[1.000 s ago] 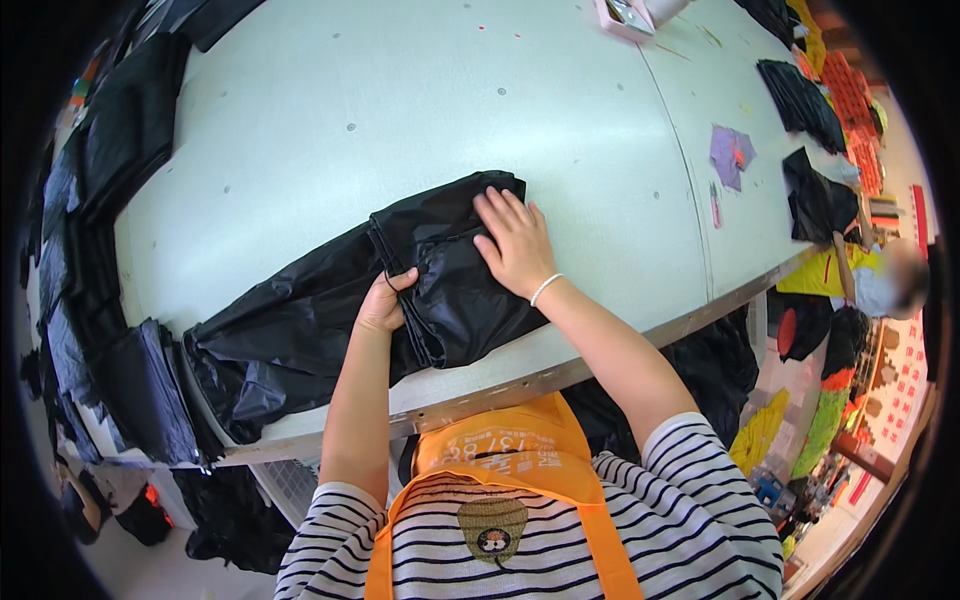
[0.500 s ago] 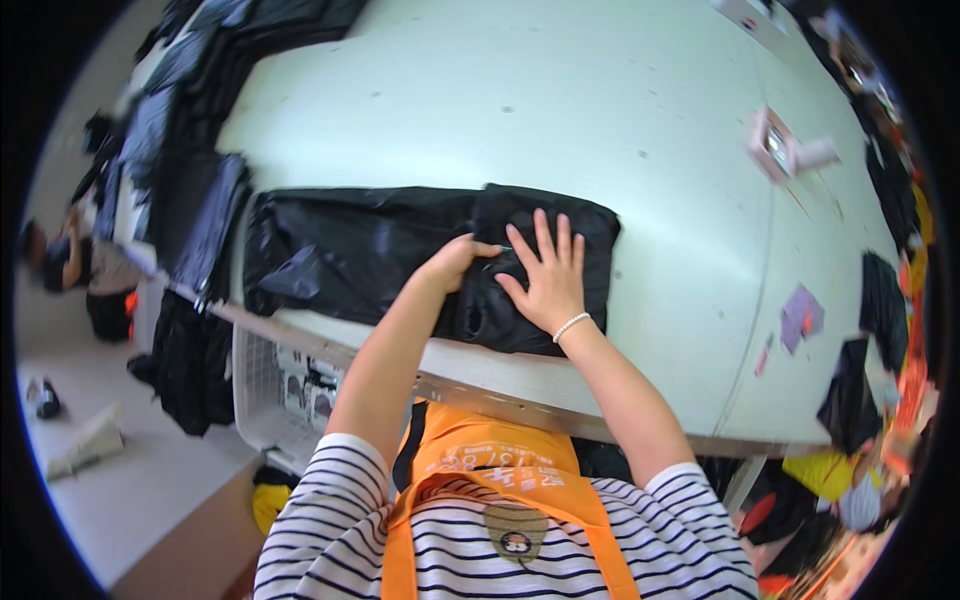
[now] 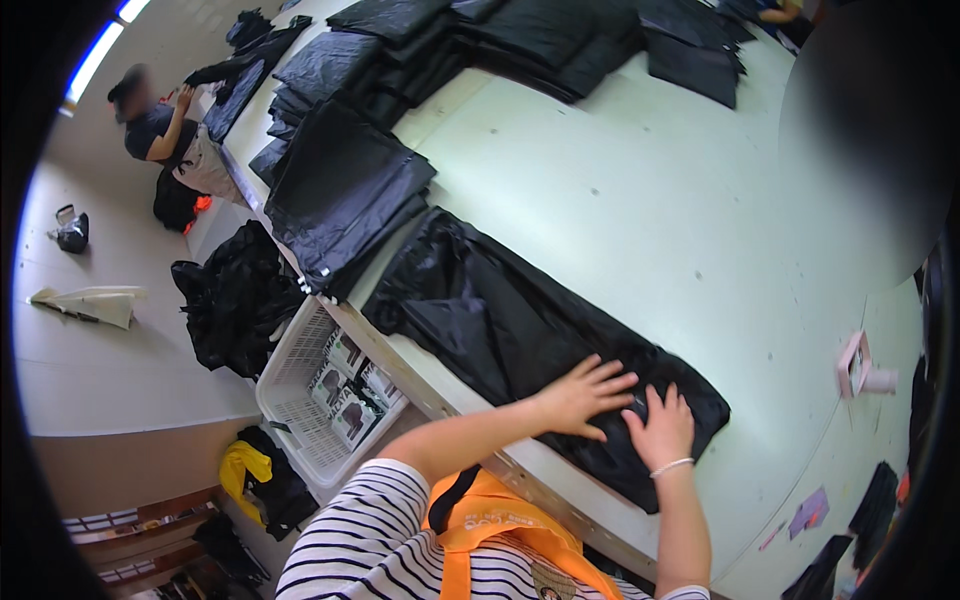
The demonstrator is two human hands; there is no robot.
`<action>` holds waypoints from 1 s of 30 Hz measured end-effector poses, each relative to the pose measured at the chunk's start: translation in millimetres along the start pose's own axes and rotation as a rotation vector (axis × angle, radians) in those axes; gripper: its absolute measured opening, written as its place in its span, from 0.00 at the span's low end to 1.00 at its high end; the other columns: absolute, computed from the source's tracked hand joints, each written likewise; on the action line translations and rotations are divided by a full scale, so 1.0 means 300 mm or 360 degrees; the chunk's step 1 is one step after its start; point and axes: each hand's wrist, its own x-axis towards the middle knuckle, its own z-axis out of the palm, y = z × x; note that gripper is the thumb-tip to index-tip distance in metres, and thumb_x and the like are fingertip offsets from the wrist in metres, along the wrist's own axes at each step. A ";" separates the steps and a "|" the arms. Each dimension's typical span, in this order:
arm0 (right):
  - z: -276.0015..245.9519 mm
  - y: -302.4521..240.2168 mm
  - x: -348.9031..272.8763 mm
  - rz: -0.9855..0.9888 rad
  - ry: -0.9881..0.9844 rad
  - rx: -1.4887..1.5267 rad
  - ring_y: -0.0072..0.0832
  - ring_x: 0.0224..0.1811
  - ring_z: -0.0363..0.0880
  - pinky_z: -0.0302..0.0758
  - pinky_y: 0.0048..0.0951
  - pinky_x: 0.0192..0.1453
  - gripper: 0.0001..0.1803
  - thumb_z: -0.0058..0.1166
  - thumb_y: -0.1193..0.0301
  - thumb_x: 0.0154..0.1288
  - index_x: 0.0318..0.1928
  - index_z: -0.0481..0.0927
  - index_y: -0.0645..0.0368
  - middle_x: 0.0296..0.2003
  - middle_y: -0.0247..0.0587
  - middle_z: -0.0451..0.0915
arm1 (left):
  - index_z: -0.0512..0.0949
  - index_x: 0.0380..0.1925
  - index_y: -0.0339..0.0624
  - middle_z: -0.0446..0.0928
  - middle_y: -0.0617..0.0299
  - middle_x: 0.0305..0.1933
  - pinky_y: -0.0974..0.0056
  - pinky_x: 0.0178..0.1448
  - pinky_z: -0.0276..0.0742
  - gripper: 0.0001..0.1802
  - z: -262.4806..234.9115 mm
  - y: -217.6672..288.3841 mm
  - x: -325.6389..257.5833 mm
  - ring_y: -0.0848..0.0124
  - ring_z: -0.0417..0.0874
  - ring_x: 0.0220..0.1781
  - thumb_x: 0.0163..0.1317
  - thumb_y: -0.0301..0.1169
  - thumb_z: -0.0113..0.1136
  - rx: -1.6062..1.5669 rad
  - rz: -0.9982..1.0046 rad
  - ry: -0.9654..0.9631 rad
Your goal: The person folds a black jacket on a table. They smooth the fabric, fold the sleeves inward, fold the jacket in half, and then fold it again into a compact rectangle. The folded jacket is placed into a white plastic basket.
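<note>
A black garment (image 3: 530,310) of thin shiny fabric lies folded long and flat along the near edge of the table, its surface creased. On its right part rests my left hand (image 3: 590,397), palm down with fingers spread. Close beside it, my right hand (image 3: 665,430) lies on the same cloth near its right end, fingers apart and thumb out. A white beaded bracelet is on the right wrist. Neither hand grips anything. To the left, a pile of folded black garments (image 3: 345,190) almost touches the garment's far end.
Stacks of folded black garments (image 3: 540,35) line the far side of the pale table (image 3: 640,230). A white basket (image 3: 300,425) with printed packets stands below the near edge, beside a black cloth heap (image 3: 235,300). A pink holder (image 3: 853,365) sits right. Another person (image 3: 170,130) stands far left.
My view has turned left, showing more stacks. My left hand has gone from a closed grip on the cloth to lying spread on it. The garment's right-hand folded panel no longer stands out.
</note>
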 end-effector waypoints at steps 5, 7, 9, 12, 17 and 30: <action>-0.356 -0.405 0.396 -0.0501 0.0063 0.0433 0.49 0.44 0.78 0.74 0.41 0.49 0.19 0.55 0.62 0.61 0.46 0.79 0.64 0.42 0.53 0.80 | 0.58 0.67 0.56 0.49 0.60 0.74 0.40 0.72 0.45 0.48 -0.007 -0.022 -0.027 0.54 0.46 0.75 0.47 0.56 0.64 -0.0313 -0.0048 0.0046; -0.401 -0.701 0.568 -0.0757 0.0122 0.0541 0.48 0.45 0.77 0.74 0.40 0.49 0.18 0.57 0.64 0.60 0.46 0.78 0.64 0.42 0.52 0.80 | 0.59 0.67 0.56 0.46 0.61 0.75 0.38 0.72 0.40 0.46 0.005 -0.033 -0.037 0.53 0.41 0.76 0.47 0.54 0.64 -0.0334 0.0070 0.0157; -0.400 -0.979 0.738 -0.0999 -0.0134 0.0674 0.45 0.45 0.77 0.74 0.38 0.49 0.18 0.56 0.63 0.61 0.47 0.78 0.62 0.43 0.49 0.80 | 0.61 0.66 0.57 0.44 0.62 0.76 0.35 0.73 0.33 0.43 0.126 -0.015 -0.034 0.53 0.36 0.77 0.48 0.53 0.62 -0.0263 0.0230 0.0202; -0.332 -1.307 1.048 -0.1329 -0.0153 0.0967 0.44 0.50 0.77 0.74 0.34 0.53 0.16 0.54 0.67 0.63 0.48 0.78 0.63 0.46 0.49 0.80 | 0.60 0.67 0.57 0.42 0.65 0.76 0.39 0.74 0.28 0.38 0.116 -0.032 -0.054 0.55 0.33 0.77 0.55 0.52 0.54 -0.0314 0.0291 -0.0171; -0.293 -1.791 1.558 -0.0947 -0.0204 0.1849 0.16 0.31 0.75 0.73 0.20 0.36 0.13 0.49 0.68 0.68 0.42 0.81 0.65 0.31 0.33 0.81 | 0.61 0.66 0.55 0.43 0.62 0.76 0.38 0.74 0.24 0.38 0.096 -0.115 -0.103 0.51 0.33 0.77 0.55 0.53 0.55 -0.0507 0.0319 -0.0121; -0.452 -2.105 1.932 -0.0470 0.0258 0.2790 0.31 0.34 0.79 0.78 0.33 0.42 0.12 0.60 0.71 0.53 0.35 0.75 0.64 0.31 0.40 0.78 | 0.61 0.67 0.52 0.44 0.60 0.76 0.40 0.74 0.26 0.37 0.097 -0.136 -0.176 0.50 0.34 0.77 0.57 0.50 0.53 -0.0557 0.0365 -0.0151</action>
